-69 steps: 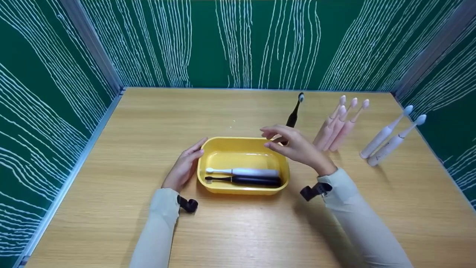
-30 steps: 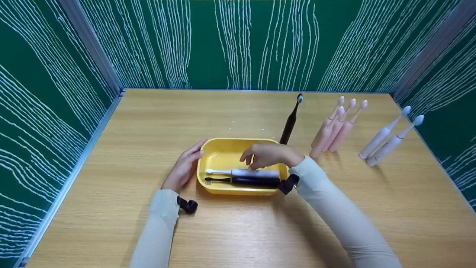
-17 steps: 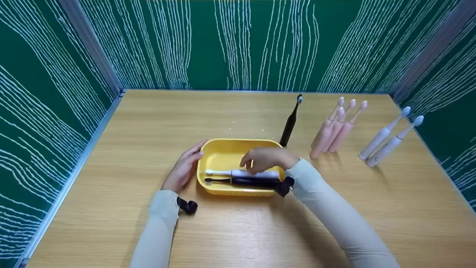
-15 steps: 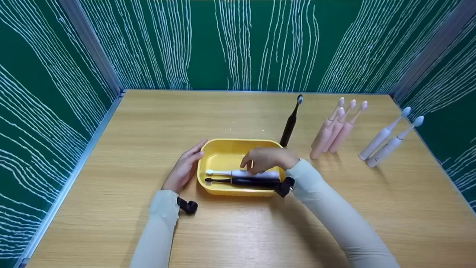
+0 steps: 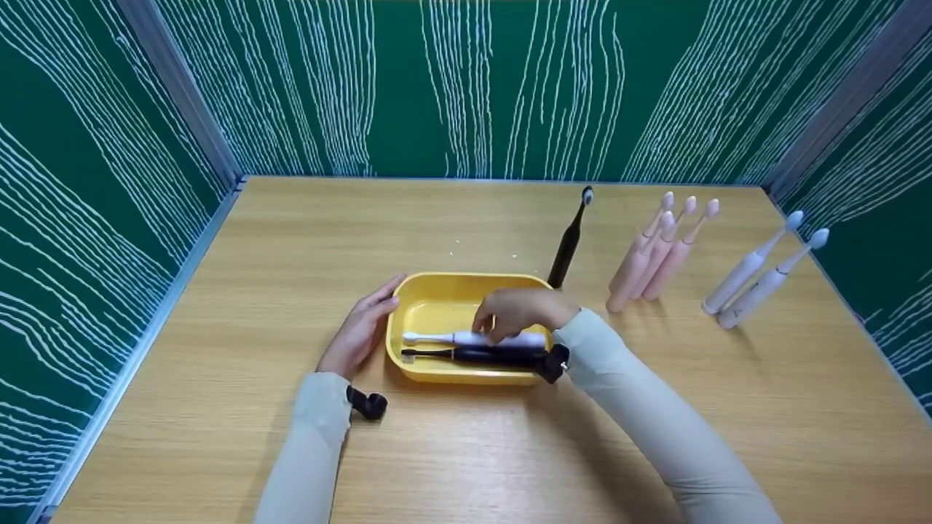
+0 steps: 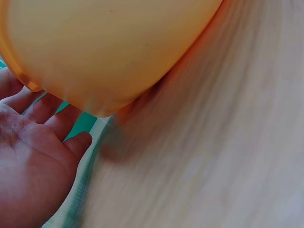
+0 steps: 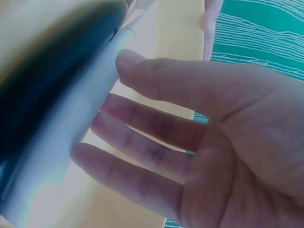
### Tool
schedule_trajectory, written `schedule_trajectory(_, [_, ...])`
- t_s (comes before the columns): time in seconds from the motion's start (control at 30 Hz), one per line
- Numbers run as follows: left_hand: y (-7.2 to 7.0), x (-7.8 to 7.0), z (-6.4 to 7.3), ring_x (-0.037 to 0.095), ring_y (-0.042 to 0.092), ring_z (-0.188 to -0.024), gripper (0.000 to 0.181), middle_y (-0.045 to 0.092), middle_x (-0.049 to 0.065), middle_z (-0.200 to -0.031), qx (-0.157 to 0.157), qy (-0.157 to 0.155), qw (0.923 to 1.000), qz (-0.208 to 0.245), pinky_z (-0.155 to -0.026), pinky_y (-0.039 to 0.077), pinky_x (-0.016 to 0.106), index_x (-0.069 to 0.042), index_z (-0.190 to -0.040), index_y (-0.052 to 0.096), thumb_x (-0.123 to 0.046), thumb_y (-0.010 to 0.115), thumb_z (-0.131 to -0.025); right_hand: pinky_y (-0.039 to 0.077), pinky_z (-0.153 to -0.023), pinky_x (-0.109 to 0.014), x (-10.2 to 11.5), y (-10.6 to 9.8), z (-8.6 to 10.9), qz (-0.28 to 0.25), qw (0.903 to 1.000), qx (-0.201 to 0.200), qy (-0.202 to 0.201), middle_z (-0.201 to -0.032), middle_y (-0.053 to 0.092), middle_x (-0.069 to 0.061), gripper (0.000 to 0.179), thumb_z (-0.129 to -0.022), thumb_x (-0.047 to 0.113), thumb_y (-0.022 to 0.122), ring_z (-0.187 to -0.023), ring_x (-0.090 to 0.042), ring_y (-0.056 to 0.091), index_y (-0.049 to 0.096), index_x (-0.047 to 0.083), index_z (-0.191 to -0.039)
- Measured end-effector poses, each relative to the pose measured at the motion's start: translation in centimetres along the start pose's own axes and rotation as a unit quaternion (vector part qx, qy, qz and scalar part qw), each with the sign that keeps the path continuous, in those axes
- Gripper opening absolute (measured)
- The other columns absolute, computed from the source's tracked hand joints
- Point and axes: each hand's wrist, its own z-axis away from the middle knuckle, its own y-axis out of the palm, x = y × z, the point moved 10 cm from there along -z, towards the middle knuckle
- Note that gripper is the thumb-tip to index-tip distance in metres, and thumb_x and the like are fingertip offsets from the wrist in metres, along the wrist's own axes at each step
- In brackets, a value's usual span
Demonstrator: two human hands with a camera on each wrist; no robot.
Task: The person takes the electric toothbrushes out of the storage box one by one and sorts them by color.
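A yellow plastic box [image 5: 473, 375] sits on the table before me. My left hand [image 5: 362, 326] rests against its left end, fingers extended along the outside wall, as the left wrist view also shows. Inside the box lie a white electric toothbrush [image 5: 528, 340] and, in front of it, a black electric toothbrush [image 5: 491, 355], side by side with heads to the left. My right hand [image 5: 520, 311] reaches down into the box. In the right wrist view its thumb and rather straight fingers touch one side of the white handle [image 7: 71, 109], which is not enclosed.
Behind the box's right corner stands another black electric toothbrush [image 5: 566, 251]. Further right are several upright pink electric toothbrushes [image 5: 648, 266] and two upright white ones [image 5: 753, 297]. Green, white-lined panels [image 5: 400, 87] border the wooden table [image 5: 313, 240].
My right hand has come from above the box's back right rim down to the white toothbrush inside. Over the last half second it has barely shifted. The left hand stays put.
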Motion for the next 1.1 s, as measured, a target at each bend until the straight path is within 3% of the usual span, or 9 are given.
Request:
schedule_trajectory(0.1, [0.0, 0.0, 0.1, 0.020, 0.010, -0.150, 0.052, 0.022, 0.006, -0.160, 0.001, 0.000, 1.0000, -0.005, -0.123, 0.005, 0.033, -0.002, -0.148, 0.033, -0.010, 0.045, -0.098, 0.052, -0.072, -0.024, 0.0, -0.1, -0.1, 0.009, 1.0000, -0.001, 0.002, -0.112, 0.068, -0.010, 0.031, -0.090, 0.010, 0.062, -0.074, -0.010, 0.056, 0.067, 0.007, -0.120])
schedule_trajectory(0.33, [0.1, 0.0, 0.1, 0.020, 0.011, -0.150, 0.052, 0.024, 0.008, -0.159, 0.010, -0.002, 0.9999, 0.002, -0.123, 0.006, 0.034, -0.002, -0.148, 0.032, -0.011, 0.045, -0.099, 0.052, -0.093, -0.037, 0.7, -0.5, -0.1, 0.054, 0.9978, -0.014, -0.036, -0.112, 0.069, -0.012, 0.028, -0.087, 0.009, 0.063, -0.103, -0.024, 0.061, 0.070, 0.004, -0.113])
schedule_trajectory(0.63, [-0.1, 0.2, 0.1, 0.020, 0.012, -0.150, 0.052, 0.025, 0.007, -0.159, 0.001, -0.008, 1.0000, 0.002, -0.123, 0.006, 0.034, -0.004, -0.148, 0.034, -0.012, 0.046, -0.098, 0.051, -0.095, -0.038, -0.6, 0.0, -0.9, 0.037, 0.9993, 0.006, 0.005, -0.119, 0.066, -0.013, 0.033, -0.087, 0.011, 0.066, -0.109, -0.026, 0.060, 0.065, 0.005, -0.120])
schedule_trajectory(0.9, [-0.2, 0.1, 0.1, 0.021, 0.012, -0.150, 0.051, 0.025, 0.007, -0.159, 0.001, -0.005, 1.0000, -0.001, -0.123, 0.006, 0.034, -0.003, -0.148, 0.034, -0.012, 0.045, -0.099, 0.057, -0.078, -0.029, -1.5, 0.2, -1.1, -0.014, 0.9992, 0.026, 0.025, -0.110, 0.066, -0.011, 0.033, -0.084, 0.002, 0.068, -0.096, -0.019, 0.061, 0.067, 0.007, -0.116])
schedule_trajectory(1.1, [-0.3, 0.2, 0.1, 0.019, 0.012, -0.149, 0.051, 0.026, 0.006, -0.159, -0.003, -0.006, 1.0000, -0.005, -0.123, 0.005, 0.034, -0.005, -0.147, 0.035, -0.012, 0.046, -0.098, 0.057, -0.081, -0.032, -1.9, 0.4, -1.2, -0.025, 0.9985, 0.027, 0.040, -0.115, 0.066, -0.012, 0.034, -0.084, 0.002, 0.068, -0.100, -0.021, 0.062, 0.066, 0.008, -0.118])
